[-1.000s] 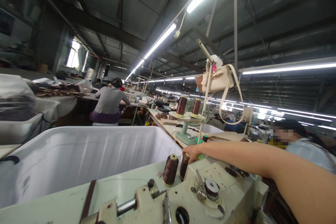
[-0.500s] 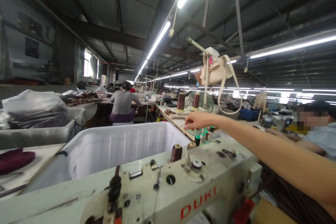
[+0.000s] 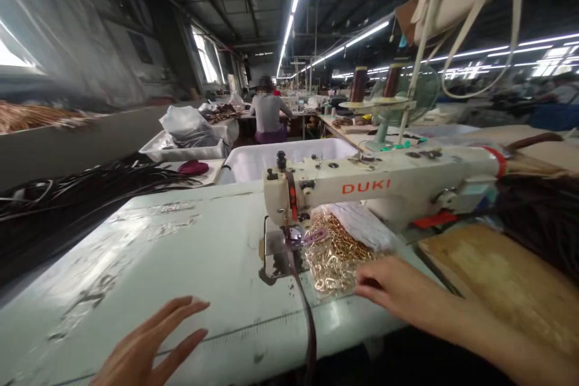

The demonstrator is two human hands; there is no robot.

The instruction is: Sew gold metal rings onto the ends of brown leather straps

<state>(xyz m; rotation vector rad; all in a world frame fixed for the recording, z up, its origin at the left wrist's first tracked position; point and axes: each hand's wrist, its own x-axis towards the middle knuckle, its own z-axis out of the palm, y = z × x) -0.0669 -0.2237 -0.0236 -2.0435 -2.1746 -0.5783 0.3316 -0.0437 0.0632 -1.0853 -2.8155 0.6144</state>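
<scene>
My left hand [image 3: 156, 341] hovers over the front left of the pale green sewing table [image 3: 217, 253], its thumb and fingers apart and nothing between them. To the right, my right hand [image 3: 386, 283] is beside a clear bag of gold-coloured metal hooks [image 3: 335, 247]. Its fingers are loosely curled, with a gap between thumb and forefinger and nothing visible in it; contact with the bag is unclear. A narrow dark brown strap [image 3: 306, 307] runs from under the needle area of the sewing machine [image 3: 366, 186] over the table's front edge.
A white plastic bin [image 3: 289, 151] stands behind the machine. Dark strips [image 3: 113, 187] are heaped at left. A worn tan board [image 3: 502, 271] lies at right. Thread cones [image 3: 359, 84] and a hanging cream handbag [image 3: 465, 0] are beyond; a person [image 3: 270, 111] sits farther back.
The view has swung down and left to the table. My right arm, stretched over the machine towards the thread cones before, is now drawn back beside the bag. My left hand has come into view.
</scene>
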